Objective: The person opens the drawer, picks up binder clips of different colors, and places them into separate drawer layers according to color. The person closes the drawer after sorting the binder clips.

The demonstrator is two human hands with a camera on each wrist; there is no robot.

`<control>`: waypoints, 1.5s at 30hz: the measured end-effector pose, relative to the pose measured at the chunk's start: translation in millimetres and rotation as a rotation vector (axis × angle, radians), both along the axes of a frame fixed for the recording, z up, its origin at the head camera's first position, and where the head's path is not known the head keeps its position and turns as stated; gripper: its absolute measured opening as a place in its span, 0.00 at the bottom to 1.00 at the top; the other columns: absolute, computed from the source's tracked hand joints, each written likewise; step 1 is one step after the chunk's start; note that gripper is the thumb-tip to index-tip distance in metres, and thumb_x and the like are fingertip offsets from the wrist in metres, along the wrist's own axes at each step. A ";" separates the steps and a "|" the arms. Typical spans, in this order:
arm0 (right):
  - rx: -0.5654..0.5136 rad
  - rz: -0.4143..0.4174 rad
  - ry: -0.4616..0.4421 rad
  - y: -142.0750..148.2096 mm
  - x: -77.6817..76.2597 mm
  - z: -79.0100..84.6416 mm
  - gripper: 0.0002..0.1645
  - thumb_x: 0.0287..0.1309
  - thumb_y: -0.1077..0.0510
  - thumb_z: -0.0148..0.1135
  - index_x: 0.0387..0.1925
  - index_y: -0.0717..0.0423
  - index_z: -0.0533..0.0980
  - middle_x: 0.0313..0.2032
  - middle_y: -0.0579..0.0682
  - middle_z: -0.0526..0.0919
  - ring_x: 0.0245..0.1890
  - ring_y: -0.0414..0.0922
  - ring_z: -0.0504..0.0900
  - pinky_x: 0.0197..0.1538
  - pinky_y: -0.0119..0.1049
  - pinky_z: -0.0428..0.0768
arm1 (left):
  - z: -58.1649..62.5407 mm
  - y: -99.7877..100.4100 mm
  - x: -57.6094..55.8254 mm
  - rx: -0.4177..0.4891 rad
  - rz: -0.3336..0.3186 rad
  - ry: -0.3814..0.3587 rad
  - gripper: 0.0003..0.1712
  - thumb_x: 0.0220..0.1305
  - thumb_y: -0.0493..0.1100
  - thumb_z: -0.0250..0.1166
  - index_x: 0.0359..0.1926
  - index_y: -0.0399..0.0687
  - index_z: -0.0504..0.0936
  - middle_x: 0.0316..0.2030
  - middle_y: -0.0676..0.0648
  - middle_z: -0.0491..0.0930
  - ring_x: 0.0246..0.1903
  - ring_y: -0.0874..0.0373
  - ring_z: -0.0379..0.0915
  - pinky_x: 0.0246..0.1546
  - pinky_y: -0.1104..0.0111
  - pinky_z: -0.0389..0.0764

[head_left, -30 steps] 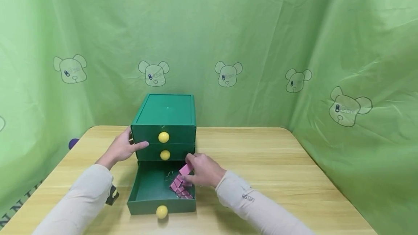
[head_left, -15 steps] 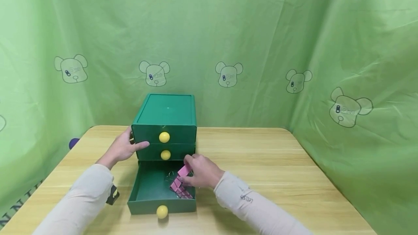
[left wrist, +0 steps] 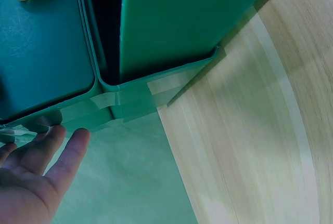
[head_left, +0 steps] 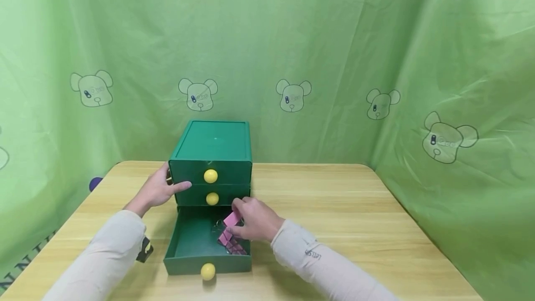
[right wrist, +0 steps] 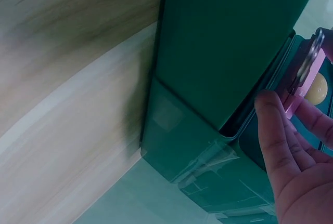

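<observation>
A green drawer cabinet point(head_left: 215, 140) with round yellow knobs stands on the table, its lowest drawer point(head_left: 196, 236) pulled out. My left hand point(head_left: 156, 187) rests against the cabinet's left side, thumb on the front; its fairly straight fingers touch the taped side in the left wrist view. Over the drawer's right part, my right hand point(head_left: 257, 219) pinches a pink binder clip point(head_left: 232, 219) between thumb and fingers. Its metal handle shows in the right wrist view. Several pink binder clips point(head_left: 234, 246) lie below it in the drawer, partly hidden by the hand.
A small black and yellow object point(head_left: 144, 250) lies left of the drawer, partly behind the left sleeve. The wooden table point(head_left: 334, 217) extends to the right. Green printed curtains point(head_left: 259, 41) hang behind and on both sides.
My right hand has shifted slightly left over the drawer with the pink binder clip. The left hand stays on the cabinet.
</observation>
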State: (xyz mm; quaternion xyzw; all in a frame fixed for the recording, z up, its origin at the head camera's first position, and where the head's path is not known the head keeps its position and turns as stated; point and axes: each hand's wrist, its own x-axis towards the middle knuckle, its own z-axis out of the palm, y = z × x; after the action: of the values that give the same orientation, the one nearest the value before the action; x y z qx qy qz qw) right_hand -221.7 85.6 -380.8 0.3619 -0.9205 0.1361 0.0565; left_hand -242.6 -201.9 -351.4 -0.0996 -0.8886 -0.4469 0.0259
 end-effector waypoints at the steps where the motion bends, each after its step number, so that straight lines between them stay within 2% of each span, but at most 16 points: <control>1: -0.002 0.002 0.001 -0.5 0.2 -0.4 0.22 0.52 0.45 0.72 0.40 0.54 0.75 0.28 0.41 0.74 0.26 0.35 0.72 0.29 0.19 0.74 | -0.1 0.1 0.1 0.002 0.001 -0.002 0.56 0.62 0.56 0.67 0.75 0.37 0.43 0.68 0.27 0.55 0.66 0.27 0.52 0.61 0.40 0.63; 11: -0.002 0.011 0.001 -3.4 2.5 0.7 0.22 0.52 0.45 0.72 0.41 0.53 0.75 0.28 0.42 0.75 0.26 0.34 0.72 0.29 0.19 0.73 | -0.7 -0.5 0.3 0.004 0.004 -0.016 0.56 0.62 0.56 0.67 0.75 0.38 0.41 0.68 0.26 0.54 0.66 0.27 0.51 0.61 0.41 0.63; 18: 0.002 0.030 0.028 -3.7 2.6 0.9 0.21 0.53 0.45 0.72 0.39 0.53 0.75 0.29 0.45 0.78 0.26 0.34 0.72 0.29 0.18 0.73 | 0.7 1.2 -0.7 0.002 -0.002 0.004 0.55 0.62 0.56 0.67 0.75 0.37 0.42 0.68 0.26 0.55 0.65 0.27 0.52 0.60 0.41 0.64; 23: 0.015 0.036 0.045 -5.3 3.1 0.8 0.21 0.52 0.45 0.72 0.39 0.53 0.75 0.28 0.43 0.76 0.26 0.34 0.71 0.29 0.18 0.73 | 1.2 1.1 -1.0 0.003 -0.001 0.003 0.55 0.63 0.55 0.67 0.75 0.37 0.42 0.68 0.27 0.55 0.66 0.27 0.52 0.61 0.40 0.63; 30: 0.019 0.021 0.015 -8.9 5.9 -1.4 0.21 0.53 0.45 0.72 0.40 0.52 0.75 0.29 0.43 0.76 0.26 0.34 0.72 0.29 0.18 0.73 | -0.2 0.0 -0.1 0.005 0.002 -0.006 0.55 0.63 0.55 0.67 0.75 0.38 0.42 0.68 0.26 0.54 0.66 0.27 0.52 0.61 0.41 0.63; 38: 0.025 0.038 0.038 -9.4 9.0 -4.3 0.21 0.52 0.44 0.72 0.38 0.52 0.75 0.28 0.42 0.75 0.26 0.33 0.71 0.28 0.18 0.72 | -1.0 1.0 1.0 0.005 0.004 -0.015 0.56 0.62 0.56 0.67 0.75 0.38 0.41 0.68 0.26 0.54 0.66 0.27 0.52 0.60 0.41 0.64; 45: 0.047 0.019 0.015 -10.8 10.1 -5.3 0.22 0.52 0.43 0.71 0.40 0.51 0.76 0.27 0.41 0.74 0.26 0.34 0.71 0.27 0.19 0.72 | -1.0 1.3 0.5 0.001 0.006 -0.012 0.56 0.62 0.56 0.66 0.75 0.37 0.42 0.68 0.26 0.55 0.66 0.27 0.52 0.61 0.41 0.63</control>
State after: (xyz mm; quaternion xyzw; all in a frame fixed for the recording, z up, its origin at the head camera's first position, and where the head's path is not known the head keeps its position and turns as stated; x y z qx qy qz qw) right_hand -211.6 74.8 -386.1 0.3728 -0.9195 0.1124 0.0536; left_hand -242.1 -200.6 -352.5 -0.0942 -0.8890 -0.4477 0.0221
